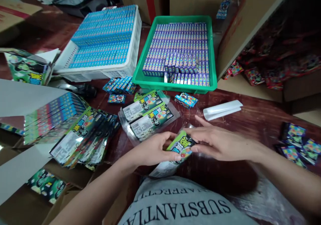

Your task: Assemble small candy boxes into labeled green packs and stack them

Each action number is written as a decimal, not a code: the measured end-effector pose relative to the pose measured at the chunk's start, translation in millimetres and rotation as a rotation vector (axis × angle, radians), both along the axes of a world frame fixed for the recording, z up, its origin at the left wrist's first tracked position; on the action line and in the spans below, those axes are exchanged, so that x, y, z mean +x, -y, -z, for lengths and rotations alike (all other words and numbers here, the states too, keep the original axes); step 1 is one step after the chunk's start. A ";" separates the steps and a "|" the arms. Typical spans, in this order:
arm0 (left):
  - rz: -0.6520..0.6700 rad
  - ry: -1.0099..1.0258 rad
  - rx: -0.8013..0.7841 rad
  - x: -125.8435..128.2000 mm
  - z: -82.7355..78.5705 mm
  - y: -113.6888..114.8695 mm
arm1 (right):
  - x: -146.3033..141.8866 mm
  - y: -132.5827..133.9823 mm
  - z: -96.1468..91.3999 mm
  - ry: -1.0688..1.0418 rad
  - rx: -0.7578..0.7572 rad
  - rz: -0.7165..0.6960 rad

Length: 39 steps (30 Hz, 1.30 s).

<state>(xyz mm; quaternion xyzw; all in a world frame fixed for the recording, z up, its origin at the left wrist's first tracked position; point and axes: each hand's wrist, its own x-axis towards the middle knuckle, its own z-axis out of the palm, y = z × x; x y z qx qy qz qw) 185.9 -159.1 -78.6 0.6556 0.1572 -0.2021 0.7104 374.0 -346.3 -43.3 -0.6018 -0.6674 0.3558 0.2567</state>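
Close to my body, my left hand (pixel 158 148) grips the left side of a green and black printed packet (pixel 181 146) with a pale lower part. My right hand (pixel 215 140) is at the packet's right edge, thumb and fingers against it, index finger stretched away. Just beyond, two similar packets (pixel 150 118) lie on clear plastic sleeves (pixel 173 113). A small blue box (pixel 186 100) stands behind my hands, and a rolled white sheet (pixel 222 109) rests to the right.
A green tray (pixel 212 68) holds rows of purple boxes; a white crate (pixel 100 74) holds blue ones. Stacked packets (pixel 75 136) lie left, beside a black tape dispenser (pixel 86 90). Small dark packs (pixel 296 143) lie right. A cardboard carton (pixel 247 27) with red packs stands at the right.
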 end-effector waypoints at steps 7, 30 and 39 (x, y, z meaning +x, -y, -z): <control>-0.405 -0.004 -0.051 17.4 8.4 17.8 | -17.2 8.9 30.1 -0.191 0.144 0.613; -0.859 0.373 0.295 12.6 60.4 42.5 | -100.0 -23.8 103.8 -0.321 0.200 1.181; -0.809 0.320 0.554 19.5 58.7 28.2 | -105.0 8.2 92.8 -0.268 -0.089 0.920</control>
